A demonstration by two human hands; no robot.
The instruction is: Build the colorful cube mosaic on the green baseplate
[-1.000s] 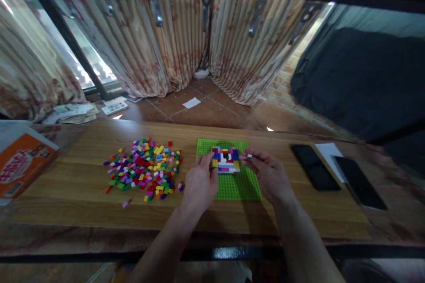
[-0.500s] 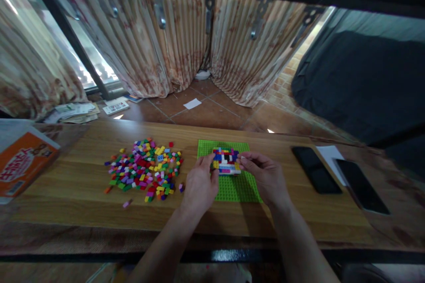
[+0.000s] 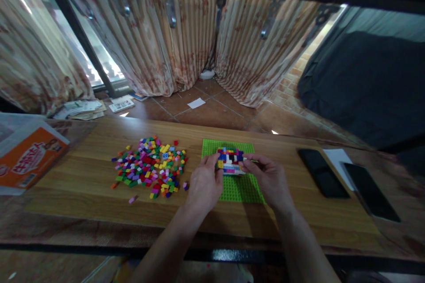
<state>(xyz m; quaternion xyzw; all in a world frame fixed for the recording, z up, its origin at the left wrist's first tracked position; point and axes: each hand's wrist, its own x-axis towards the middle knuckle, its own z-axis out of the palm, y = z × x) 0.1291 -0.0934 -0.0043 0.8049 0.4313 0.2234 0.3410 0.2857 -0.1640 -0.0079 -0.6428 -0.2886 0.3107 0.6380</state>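
A multicoloured toy-brick build sits over the green studded baseplate, with white, blue, yellow and red bricks on its top. My left hand grips the build's left edge, thumb at the near side and fingers at the far side. At the right edge, my right hand is closed in a pinch with its fingertips against the build. A bit of white shows at those fingertips, where a small white brick was held; the fingers mostly hide it.
A spread pile of loose coloured bricks lies left on the wooden table. An orange-and-white bag is at the far left. To the right are a black phone, a white paper and another dark phone.
My right hand has brought the small white brick leftward to the build's right edge. My left hand keeps its grip on the build. The whole view has shifted slightly.
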